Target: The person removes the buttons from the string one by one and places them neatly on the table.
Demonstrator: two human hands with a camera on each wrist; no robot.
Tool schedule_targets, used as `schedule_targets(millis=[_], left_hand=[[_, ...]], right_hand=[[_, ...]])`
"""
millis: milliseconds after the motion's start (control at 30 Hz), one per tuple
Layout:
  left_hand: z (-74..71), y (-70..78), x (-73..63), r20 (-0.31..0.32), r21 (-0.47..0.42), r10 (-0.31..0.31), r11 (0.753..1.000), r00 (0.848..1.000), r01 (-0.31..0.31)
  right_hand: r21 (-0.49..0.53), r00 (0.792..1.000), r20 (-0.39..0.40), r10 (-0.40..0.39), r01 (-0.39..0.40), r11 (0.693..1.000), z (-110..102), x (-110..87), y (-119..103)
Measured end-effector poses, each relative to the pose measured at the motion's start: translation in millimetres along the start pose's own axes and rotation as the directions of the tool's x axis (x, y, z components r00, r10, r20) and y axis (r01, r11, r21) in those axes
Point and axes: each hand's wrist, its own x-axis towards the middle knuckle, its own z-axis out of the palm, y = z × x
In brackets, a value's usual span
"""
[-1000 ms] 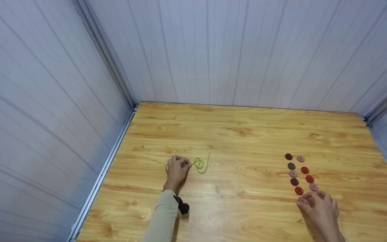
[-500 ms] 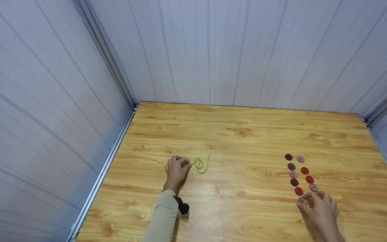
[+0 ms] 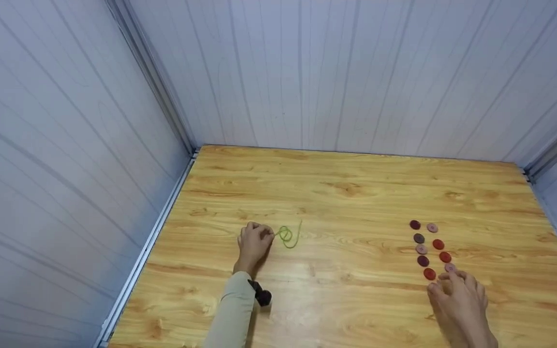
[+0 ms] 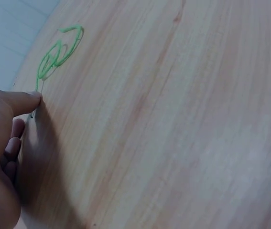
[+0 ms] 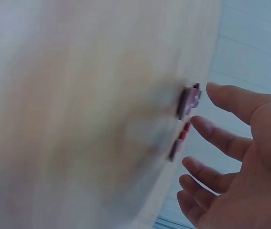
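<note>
At the left of the table, my left hand (image 3: 254, 241) pinches one end of a thin green string (image 3: 285, 234) between thumb and index finger. The string trails away in loose loops, and a short end pokes out below the fingertips in the left wrist view. On the right, my right hand (image 3: 460, 297) hovers at the near end of two rows of buttons, thumb and fingers spread apart with nothing between them in the right wrist view. Nearest to it are a red button (image 3: 429, 274) and a pink button (image 3: 449, 267), the latter partly behind the index finger.
Farther up the rows lie a maroon button (image 3: 415, 224), a greyish purple button (image 3: 418, 238) and several more red and pink ones. The wood-grain table (image 3: 346, 290) ends at a white panelled wall (image 3: 327, 77) behind and at the left.
The right thumb and fingers have parted, and the pink button seen between their tips no longer shows there. My left hand and the string hold still.
</note>
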Motion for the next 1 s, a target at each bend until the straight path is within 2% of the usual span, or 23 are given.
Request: schedule_targets(millis=[167,333,433,533,633,867,1000], left_hand=[[-6.1,-0.6,1.8,0.029,-0.027,-0.008,1.0,1.0,0.008],[-11.5,-1.9,4.1,0.075,-0.078,-0.021,0.997,0.997,0.026],[-14.2,-3.3,5.2,0.078,-0.117,-0.007,0.993,0.997,0.016],[-16.6,-5.2,6.3,0.063,-0.167,0.012,0.986,0.998,-0.001],[-18.7,-7.2,7.1,0.047,-0.195,0.019,0.981,0.999,-0.01],[-25.3,-13.8,13.2,0.037,-0.181,-0.036,0.983,0.999,0.042],[-34.9,-12.4,17.0,0.01,-0.143,-0.043,0.989,0.999,0.044]], right_hand=[[0.002,0.993,-0.106,-0.061,0.062,0.998,-11,6.5,-24],[-0.005,0.97,-0.198,-0.141,0.143,0.99,-15,16.6,-47],[0.001,0.955,-0.227,-0.188,0.194,0.981,-15,21.4,-58],[0.004,0.941,-0.248,-0.23,0.238,0.971,-14,26.1,-68],[0.009,0.936,-0.255,-0.243,0.254,0.967,-13,32.3,-76],[0.046,0.937,-0.263,-0.232,0.252,0.967,-10,49.4,-97],[0.06,0.939,-0.259,-0.226,0.249,0.967,-10,59.0,-111]])
